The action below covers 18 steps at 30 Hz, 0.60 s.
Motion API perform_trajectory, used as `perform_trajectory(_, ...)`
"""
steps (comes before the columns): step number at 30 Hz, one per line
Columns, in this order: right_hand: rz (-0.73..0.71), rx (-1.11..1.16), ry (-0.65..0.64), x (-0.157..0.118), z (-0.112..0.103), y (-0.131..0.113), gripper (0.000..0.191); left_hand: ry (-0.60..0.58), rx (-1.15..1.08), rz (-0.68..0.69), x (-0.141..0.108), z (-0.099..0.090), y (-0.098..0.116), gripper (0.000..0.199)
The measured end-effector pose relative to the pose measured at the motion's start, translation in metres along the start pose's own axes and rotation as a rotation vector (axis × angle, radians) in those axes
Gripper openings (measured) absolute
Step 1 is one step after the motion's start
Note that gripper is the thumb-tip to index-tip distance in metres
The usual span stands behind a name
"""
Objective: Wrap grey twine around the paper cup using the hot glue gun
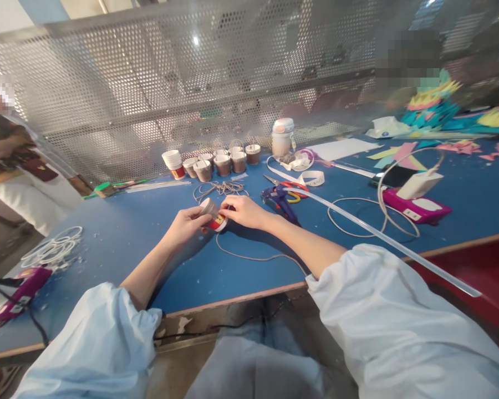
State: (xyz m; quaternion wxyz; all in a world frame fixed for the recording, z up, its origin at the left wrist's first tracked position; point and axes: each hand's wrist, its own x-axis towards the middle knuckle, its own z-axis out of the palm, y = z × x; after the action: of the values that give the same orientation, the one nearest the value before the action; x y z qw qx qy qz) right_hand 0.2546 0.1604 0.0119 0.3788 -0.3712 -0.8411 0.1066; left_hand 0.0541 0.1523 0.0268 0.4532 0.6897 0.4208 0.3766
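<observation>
Paper cup, banded in red near its base, is held tilted just above the blue table, close to the table's middle. Its side is gripped by the left hand, thumb and fingers closed around it. The right hand is brought up against the base end, its fingers drawn narrow – whether anything is pinched between them cannot be told. Below the cup, a thin grey cord is run across the table toward the near edge, and a loose bundle of cord is laid just beyond the hands. Farther back, a stack of paper cups is set beside a group of brown-sided cups, with a lidded white bottle placed to their right. Near the right hand, a blue glue gun is laid by red-handled scissors; a long clear stick is extended from the gun past the table edge. Farther right, a white adapter is rested on a magenta power strip. At the far left, white cable is coiled beside another magenta strip.
</observation>
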Motion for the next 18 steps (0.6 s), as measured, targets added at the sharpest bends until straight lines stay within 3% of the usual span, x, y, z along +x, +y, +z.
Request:
perform_trajectory(11, 0.066, 0.014, -0.052, 0.001, -0.015, -0.007, 0.016, -0.040, -0.015, -0.002, -0.006, 0.005, 0.012, 0.025)
perform_trajectory(18, 0.133, -0.067, 0.053, -0.016, -0.035, -0.023, 0.015, -0.002, -0.090, 0.008, -0.003, 0.008, 0.002, 0.021)
